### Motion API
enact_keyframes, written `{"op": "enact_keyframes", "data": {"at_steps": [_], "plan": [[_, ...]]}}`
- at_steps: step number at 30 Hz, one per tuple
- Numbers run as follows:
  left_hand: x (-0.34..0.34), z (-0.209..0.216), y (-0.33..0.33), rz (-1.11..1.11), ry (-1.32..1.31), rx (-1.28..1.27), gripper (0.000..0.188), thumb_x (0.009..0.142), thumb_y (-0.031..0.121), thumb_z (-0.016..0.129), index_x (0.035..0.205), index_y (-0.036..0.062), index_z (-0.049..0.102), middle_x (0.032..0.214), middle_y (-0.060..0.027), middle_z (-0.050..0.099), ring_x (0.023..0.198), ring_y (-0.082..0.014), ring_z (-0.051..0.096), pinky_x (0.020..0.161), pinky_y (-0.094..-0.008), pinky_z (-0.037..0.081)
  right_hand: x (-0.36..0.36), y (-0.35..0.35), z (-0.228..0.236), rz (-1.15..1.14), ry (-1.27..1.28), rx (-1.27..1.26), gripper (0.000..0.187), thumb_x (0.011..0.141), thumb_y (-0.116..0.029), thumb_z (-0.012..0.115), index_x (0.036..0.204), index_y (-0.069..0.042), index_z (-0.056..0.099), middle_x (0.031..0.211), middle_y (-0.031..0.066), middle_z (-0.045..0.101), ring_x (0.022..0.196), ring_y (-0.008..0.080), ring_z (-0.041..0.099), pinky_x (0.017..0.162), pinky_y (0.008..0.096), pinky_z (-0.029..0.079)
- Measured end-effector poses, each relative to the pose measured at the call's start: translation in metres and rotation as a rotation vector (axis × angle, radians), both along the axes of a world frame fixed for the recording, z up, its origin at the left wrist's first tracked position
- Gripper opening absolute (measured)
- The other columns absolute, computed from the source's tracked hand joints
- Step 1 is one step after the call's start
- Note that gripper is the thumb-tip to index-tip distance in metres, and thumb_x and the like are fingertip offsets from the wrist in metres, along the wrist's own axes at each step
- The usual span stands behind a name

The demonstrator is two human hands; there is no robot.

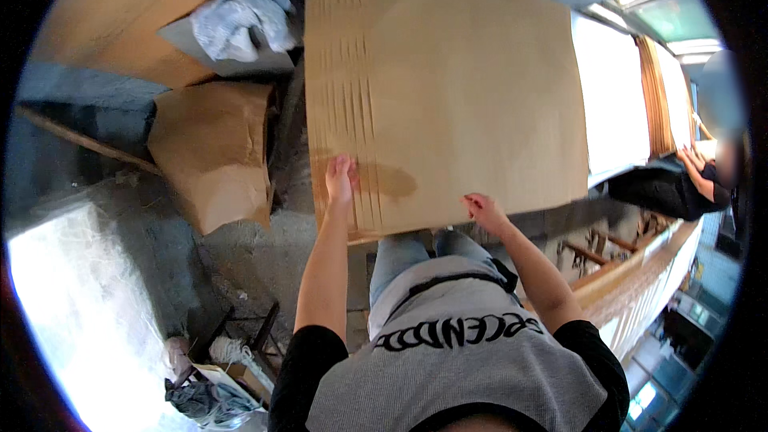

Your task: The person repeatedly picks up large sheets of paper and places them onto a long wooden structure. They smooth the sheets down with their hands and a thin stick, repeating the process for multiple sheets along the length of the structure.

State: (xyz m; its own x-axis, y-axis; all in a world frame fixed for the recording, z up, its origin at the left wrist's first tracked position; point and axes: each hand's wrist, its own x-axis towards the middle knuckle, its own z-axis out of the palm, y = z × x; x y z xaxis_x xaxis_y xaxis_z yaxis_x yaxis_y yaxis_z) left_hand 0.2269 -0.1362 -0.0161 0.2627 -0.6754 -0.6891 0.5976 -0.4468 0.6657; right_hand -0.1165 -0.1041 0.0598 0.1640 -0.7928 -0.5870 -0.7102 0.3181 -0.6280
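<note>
A large brown cardboard sheet (480,88) lies flat in front of me, with rows of creases along its left side. Over the creased part, near the front left corner, is my left hand (340,180); its fingers point away from me and look partly spread, with nothing visible in them. Whether it touches the sheet I cannot tell. My right hand (483,211) is above the front edge, right of the middle. Its fingers are curled together toward the left, and anything between them is too small to make out.
White sheets (614,96) and a brown stack (656,96) continue to the right, where another person's hands (694,162) rest. At left stand a bent cardboard piece (216,152) and a white cloth (242,22). Bags (212,400) lie at lower left.
</note>
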Motion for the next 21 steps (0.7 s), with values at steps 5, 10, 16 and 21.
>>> {"op": "enact_keyframes", "data": {"at_steps": [5, 10, 16, 21], "plan": [[-0.005, 0.008, -0.006, -0.157, -0.032, 0.047, 0.029, 0.084, 0.027, 0.054, 0.107, 0.0102, 0.048, 0.088, 0.0015, 0.056, 0.075, -0.0084, 0.053, 0.062, -0.0246, 0.044, -0.033, 0.041, 0.025, -0.395, 0.049, 0.203, 0.025, 0.085, -0.026, 0.050, 0.091, -0.004, 0.060, 0.060, 0.0015, 0.052, 0.052, 0.0075, 0.047, 0.046, 0.0228, 0.038], [-0.001, 0.024, 0.019, -0.490, 0.105, -0.011, 0.042, 0.086, 0.037, 0.047, 0.120, 0.0123, 0.043, 0.102, -0.0008, 0.054, 0.091, -0.0132, 0.053, 0.080, -0.0280, 0.043, -0.087, 0.088, 0.029, -0.571, 0.058, 0.235, 0.025, 0.087, -0.025, 0.048, 0.095, -0.004, 0.060, 0.059, 0.0009, 0.051, 0.050, 0.0068, 0.046, 0.043, 0.0204, 0.036], [-0.045, 0.031, 0.107, -0.393, 0.942, -0.110, 0.051, 0.080, 0.029, 0.057, 0.125, 0.0177, 0.036, 0.128, -0.0029, 0.034, 0.123, -0.0225, 0.026, 0.096, -0.0433, 0.029, -0.152, 0.153, 0.011, -0.786, 0.095, 0.268, 0.024, 0.086, -0.025, 0.049, 0.095, -0.004, 0.060, 0.062, 0.0015, 0.054, 0.050, 0.0072, 0.047, 0.044, 0.0200, 0.037], [-0.158, 0.022, 0.113, -0.348, 0.703, 0.020, 0.046, 0.079, 0.034, 0.058, 0.116, 0.0129, 0.041, 0.109, -0.0067, 0.048, 0.102, -0.0219, 0.046, 0.080, -0.0392, 0.040, -0.189, 0.149, 0.001, -0.697, 0.069, 0.310, 0.024, 0.086, -0.025, 0.050, 0.095, -0.005, 0.060, 0.062, 0.0013, 0.054, 0.051, 0.0067, 0.047, 0.045, 0.0205, 0.038]]}}
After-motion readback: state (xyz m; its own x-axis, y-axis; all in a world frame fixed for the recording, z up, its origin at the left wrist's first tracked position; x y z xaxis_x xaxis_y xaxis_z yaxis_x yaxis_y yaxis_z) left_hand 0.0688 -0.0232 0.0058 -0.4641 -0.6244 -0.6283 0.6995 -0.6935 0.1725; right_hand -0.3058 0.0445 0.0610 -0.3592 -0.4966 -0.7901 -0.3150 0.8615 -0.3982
